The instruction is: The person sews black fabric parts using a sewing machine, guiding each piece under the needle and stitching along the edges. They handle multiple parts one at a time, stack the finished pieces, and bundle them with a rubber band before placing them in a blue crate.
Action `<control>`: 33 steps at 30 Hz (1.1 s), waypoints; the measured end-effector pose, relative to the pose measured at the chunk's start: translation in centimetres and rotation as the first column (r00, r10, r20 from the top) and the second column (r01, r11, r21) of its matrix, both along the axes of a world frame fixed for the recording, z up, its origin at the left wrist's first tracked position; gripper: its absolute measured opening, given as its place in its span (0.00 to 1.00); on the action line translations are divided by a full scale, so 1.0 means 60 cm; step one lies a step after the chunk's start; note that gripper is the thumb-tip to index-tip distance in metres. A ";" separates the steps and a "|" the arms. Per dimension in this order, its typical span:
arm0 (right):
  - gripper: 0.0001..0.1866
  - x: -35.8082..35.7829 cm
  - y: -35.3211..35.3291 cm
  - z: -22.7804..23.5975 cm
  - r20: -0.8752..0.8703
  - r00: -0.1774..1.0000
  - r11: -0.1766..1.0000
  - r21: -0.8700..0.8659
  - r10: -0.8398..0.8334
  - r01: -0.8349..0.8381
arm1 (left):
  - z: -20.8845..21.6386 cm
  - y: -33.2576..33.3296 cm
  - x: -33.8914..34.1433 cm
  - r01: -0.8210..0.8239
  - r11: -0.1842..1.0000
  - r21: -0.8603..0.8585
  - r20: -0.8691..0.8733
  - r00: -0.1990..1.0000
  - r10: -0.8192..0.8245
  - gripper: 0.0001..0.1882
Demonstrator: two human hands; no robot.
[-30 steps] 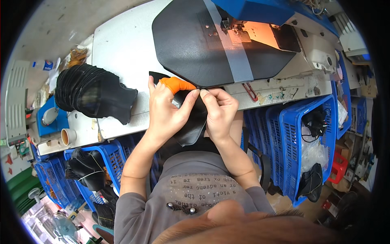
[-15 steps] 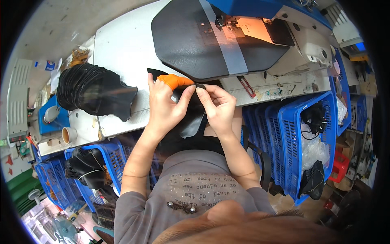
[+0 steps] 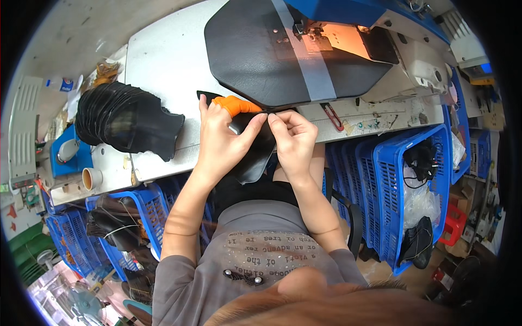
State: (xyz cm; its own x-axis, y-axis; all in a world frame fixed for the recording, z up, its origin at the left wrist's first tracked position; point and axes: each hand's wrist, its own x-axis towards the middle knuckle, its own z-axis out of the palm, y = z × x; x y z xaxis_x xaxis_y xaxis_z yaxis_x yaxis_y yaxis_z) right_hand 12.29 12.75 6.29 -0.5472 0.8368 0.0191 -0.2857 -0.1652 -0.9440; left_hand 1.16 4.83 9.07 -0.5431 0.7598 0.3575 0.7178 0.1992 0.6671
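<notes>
Head view: I'm watching the left hand [image 3: 224,133] and right hand [image 3: 296,141], equally near, pinching a black leather-like panel [image 3: 258,162] at frame centre, its visible length running downward below their fingers [image 3: 254,127].

The left hand [image 3: 220,141] hides part of the black piece [image 3: 255,165], whose edge by the right hand [image 3: 294,145] is too small to make out; beyond that hand, the picture's top crops the blue machine [image 3: 342,11].

A white worktable [image 3: 163,49] stands above tan floor [image 3: 376,267].
</notes>
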 end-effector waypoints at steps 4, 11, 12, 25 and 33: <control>0.06 -0.006 -0.002 0.005 -0.007 0.999 0.998 -0.038 -0.048 0.047 | 0.000 0.002 0.001 -0.005 1.000 -0.019 0.125 0.992 0.007 0.09; 0.06 -0.009 -0.005 0.001 -0.016 0.997 0.997 0.006 -0.077 0.077 | 0.003 0.003 0.005 -0.013 1.000 -0.027 0.190 0.982 0.018 0.09; 0.06 -0.010 -0.006 0.002 -0.023 0.996 0.996 0.003 -0.084 0.084 | 0.004 0.004 0.006 -0.014 1.000 -0.023 0.189 0.982 0.018 0.09; 0.03 -0.019 -0.025 -0.010 -0.018 0.985 0.976 0.135 -0.171 0.172 | 0.008 0.010 0.018 -0.049 0.995 0.091 -0.257 0.964 0.071 0.06; 0.03 -0.018 -0.022 -0.034 0.001 0.979 0.940 0.281 -0.202 0.193 | -0.002 0.006 0.008 -0.024 0.995 0.099 -0.296 0.954 0.053 0.06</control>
State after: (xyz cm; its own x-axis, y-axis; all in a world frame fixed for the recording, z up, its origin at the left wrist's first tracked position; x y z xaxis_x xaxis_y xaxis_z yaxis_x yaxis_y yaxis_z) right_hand 11.20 11.41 4.28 -0.3755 0.8917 0.2527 -0.2572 0.1617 -0.9527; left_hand 1.63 5.19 8.95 -0.4294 0.6961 0.5754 0.8796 0.1777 0.4414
